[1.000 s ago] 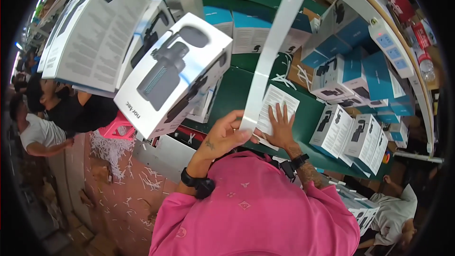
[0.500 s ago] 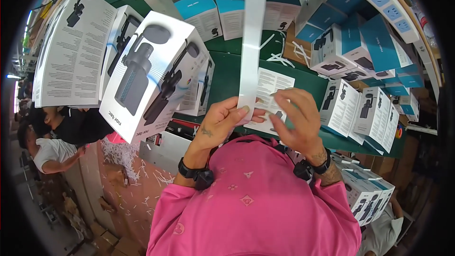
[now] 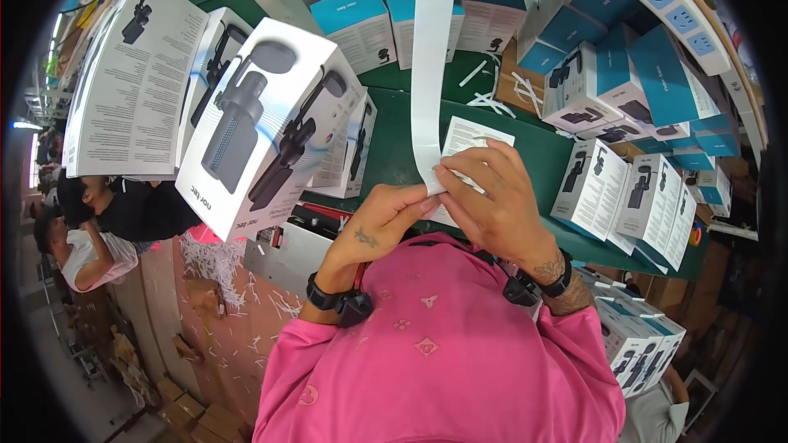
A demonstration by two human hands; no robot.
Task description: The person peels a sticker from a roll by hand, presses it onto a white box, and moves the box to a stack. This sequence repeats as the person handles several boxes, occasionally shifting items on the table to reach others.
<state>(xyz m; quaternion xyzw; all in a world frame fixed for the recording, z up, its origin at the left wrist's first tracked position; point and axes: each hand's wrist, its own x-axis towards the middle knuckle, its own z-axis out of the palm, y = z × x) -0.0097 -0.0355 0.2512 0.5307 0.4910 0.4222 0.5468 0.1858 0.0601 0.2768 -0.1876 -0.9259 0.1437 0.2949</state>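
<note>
Where right hand touches it, long white strip curves.

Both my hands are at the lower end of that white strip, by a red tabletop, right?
Not red: the head view shows a green tabletop. Your left hand and right hand are indeed at the lower end of the white strip.
</note>
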